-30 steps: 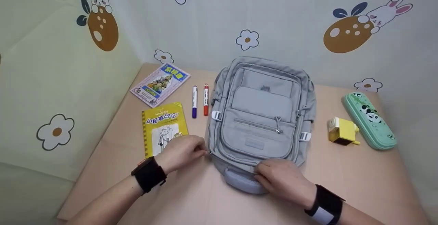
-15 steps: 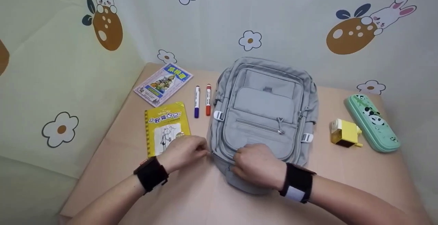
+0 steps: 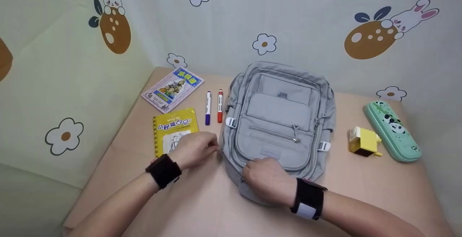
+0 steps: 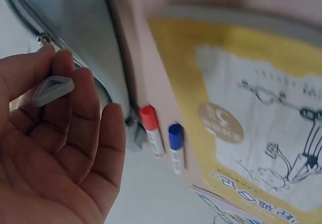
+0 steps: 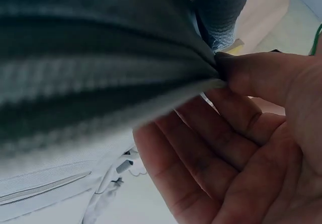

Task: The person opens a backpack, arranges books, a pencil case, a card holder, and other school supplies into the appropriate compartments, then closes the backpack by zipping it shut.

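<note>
A grey backpack [image 3: 277, 109] lies front side up on the table. At its lower left edge, my left hand [image 3: 195, 149] pinches a zipper pull [image 4: 54, 90], a pale triangular tab by the metal slider in the left wrist view. The other fingers of that hand curl loosely behind the tab. My right hand [image 3: 267, 180] is over the bag's bottom edge. In the right wrist view, its thumb and forefinger pinch a fold of the bag's fabric [image 5: 151, 98]. The hand hides part of the bottom seam in the head view.
Left of the bag lie a yellow book [image 3: 177, 121], a pink-bordered booklet [image 3: 173, 89], a blue marker [image 3: 208, 107] and a red marker [image 3: 220, 105]. To its right are a yellow pencil sharpener [image 3: 364, 141] and a green panda pencil case [image 3: 393, 130].
My right hand has shifted left along the bag's bottom edge and grips the fabric there. My left hand has moved slightly up the bag's left side with the zipper pull.
</note>
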{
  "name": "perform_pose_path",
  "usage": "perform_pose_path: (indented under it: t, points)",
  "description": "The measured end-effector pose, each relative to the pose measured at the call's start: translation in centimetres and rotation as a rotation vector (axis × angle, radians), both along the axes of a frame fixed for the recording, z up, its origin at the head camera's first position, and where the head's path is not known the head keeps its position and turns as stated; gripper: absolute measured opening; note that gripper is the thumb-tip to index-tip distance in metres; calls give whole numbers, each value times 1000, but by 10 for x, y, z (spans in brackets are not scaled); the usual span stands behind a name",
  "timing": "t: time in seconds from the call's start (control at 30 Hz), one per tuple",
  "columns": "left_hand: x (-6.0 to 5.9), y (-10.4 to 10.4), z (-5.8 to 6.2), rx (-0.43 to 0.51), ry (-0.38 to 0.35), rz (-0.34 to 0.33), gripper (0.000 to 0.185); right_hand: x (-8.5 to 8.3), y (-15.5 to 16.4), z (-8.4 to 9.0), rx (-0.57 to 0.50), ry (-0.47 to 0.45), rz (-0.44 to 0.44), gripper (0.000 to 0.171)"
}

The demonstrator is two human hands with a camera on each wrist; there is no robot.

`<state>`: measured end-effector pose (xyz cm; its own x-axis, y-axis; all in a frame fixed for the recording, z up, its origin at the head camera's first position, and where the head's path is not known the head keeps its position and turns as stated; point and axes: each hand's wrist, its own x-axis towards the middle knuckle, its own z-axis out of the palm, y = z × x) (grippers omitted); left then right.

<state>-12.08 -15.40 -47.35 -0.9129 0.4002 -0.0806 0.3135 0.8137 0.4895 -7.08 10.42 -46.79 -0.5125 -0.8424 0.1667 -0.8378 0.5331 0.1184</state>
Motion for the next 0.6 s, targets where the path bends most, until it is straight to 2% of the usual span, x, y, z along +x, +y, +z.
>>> perform_pose_path:
  t: [0.13,0.3,0.43,0.6]
  points:
    - [-19,-1,-4,-4,-22,68,6,3,0,-2,-20,4,-9,25]
    - [-38,-1,-10,-22,16,92,5,4,0,-4,-37,4,6,21]
    - [-45,0,-11,-31,-6,102,5,3,0,-5,-51,-8,12,21]
    - [-45,2,-8,-20,-44,110,5,-1,-1,2,-36,-58,7,21]
